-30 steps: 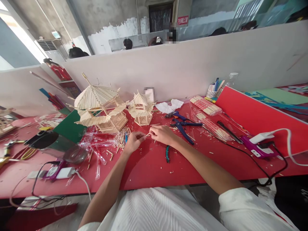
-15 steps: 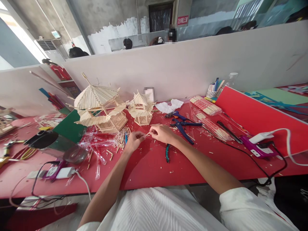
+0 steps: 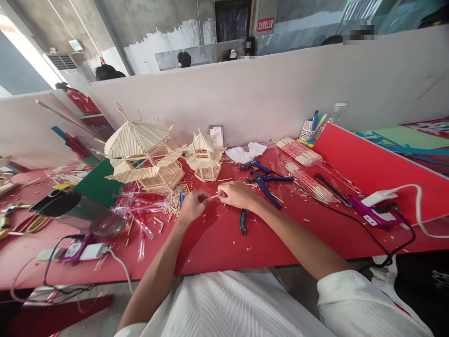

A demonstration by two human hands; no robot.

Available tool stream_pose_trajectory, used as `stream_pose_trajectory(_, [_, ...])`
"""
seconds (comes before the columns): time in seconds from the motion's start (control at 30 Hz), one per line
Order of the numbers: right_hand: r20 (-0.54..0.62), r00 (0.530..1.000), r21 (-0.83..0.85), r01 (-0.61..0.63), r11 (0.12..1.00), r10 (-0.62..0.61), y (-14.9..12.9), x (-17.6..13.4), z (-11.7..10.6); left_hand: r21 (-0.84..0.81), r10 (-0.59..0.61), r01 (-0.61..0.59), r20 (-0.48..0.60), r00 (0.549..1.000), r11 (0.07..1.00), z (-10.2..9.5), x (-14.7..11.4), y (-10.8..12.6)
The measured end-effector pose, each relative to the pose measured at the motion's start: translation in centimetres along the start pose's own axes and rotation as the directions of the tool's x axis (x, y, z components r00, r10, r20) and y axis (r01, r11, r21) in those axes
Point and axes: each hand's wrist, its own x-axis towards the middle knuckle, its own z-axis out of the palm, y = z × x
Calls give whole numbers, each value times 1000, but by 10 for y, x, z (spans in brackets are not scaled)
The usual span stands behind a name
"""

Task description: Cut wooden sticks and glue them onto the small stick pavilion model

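Observation:
Between my two hands runs a short, thin wooden stick [image 3: 212, 197], low over the red table [image 3: 217, 248]. My left hand [image 3: 194, 204] pinches its left end with thumb and finger. Closed fingers of my right hand [image 3: 233, 194] are at the other end, and they hide that tip. Just beyond stands a small pavilion model [image 3: 204, 159] built of sticks. A larger stick pavilion [image 3: 140, 150] is to its left. Close by my right wrist lie green-handled pliers [image 3: 243, 222], and farther back a blue-handled cutter [image 3: 264, 187].
Stick offcuts and crumpled plastic wrap [image 3: 140, 210] lie left of my hands. A clear jug [image 3: 87, 213] rests on its side beside a purple power strip [image 3: 75, 250]. Packs of sticks [image 3: 298, 152] and a red board [image 3: 379, 173] are at right. A pale partition [image 3: 245, 98] closes off the back.
Both hands keep the stick between them. My left hand has shifted slightly left, and the right hand's fingers have curled in more. The view has tilted a little.

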Motion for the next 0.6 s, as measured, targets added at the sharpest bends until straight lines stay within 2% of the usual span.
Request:
stream_pose_trajectory(0.1, [-6, 1000, -8, -11, 1000, 10, 6, 0, -4, 117, 37, -30, -56, 998, 993, -9, 0, -7])
stream_pose_trajectory(0.17, [-33, 999, 27, -37, 999, 38, 11, 0, -7, 115, 33, -23, -82, 996, 993, -17, -1, -11])
stream_pose_trajectory(0.33, [-84, 996, 155, 41, 987, -28, 12, 0, -6, -19, 5, -7, -90, 996, 1000, -28, -2, -9])
stream_pose_trajectory(0.5, [-105, 994, 272, 53, 961, -25, 2, 2, 7, -139, 12, -15, -22, 1000, 990, -20, -4, 2])
stream_pose_trajectory(0.6, [-142, 990, 279, 60, 958, -21, -1, 4, 10, -195, 15, -13, 8, 1000, 981, -17, -5, 5])
